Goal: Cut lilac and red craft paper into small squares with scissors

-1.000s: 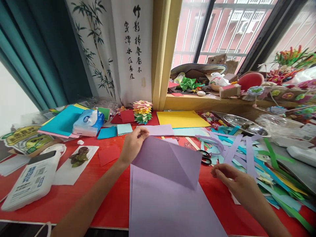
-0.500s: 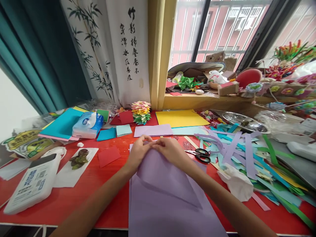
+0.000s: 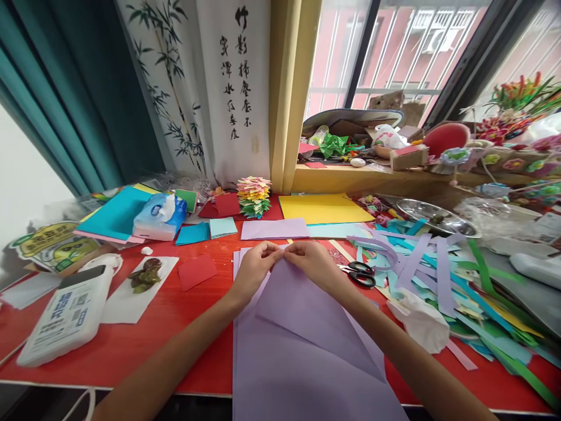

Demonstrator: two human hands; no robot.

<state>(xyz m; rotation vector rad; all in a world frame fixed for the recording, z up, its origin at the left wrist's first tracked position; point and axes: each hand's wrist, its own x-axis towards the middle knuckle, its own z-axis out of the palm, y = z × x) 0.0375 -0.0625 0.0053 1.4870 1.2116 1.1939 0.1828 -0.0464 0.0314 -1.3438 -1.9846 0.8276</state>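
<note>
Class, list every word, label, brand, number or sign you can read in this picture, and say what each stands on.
"竹影掃", top of the right column: hanging scroll
"潭水", within the left column: same scroll; I cannot read its other brushed characters surely.
Blue print: white pack, too blurred to read.
Logo: blue tissue pack, too small.
Lettering: yellow-green cut-out sign, too blurred.
No number is legible.

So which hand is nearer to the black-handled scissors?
Right. The right hand is just left of the scissors; the left hand is farther left, with the right hand between it and them.
</note>
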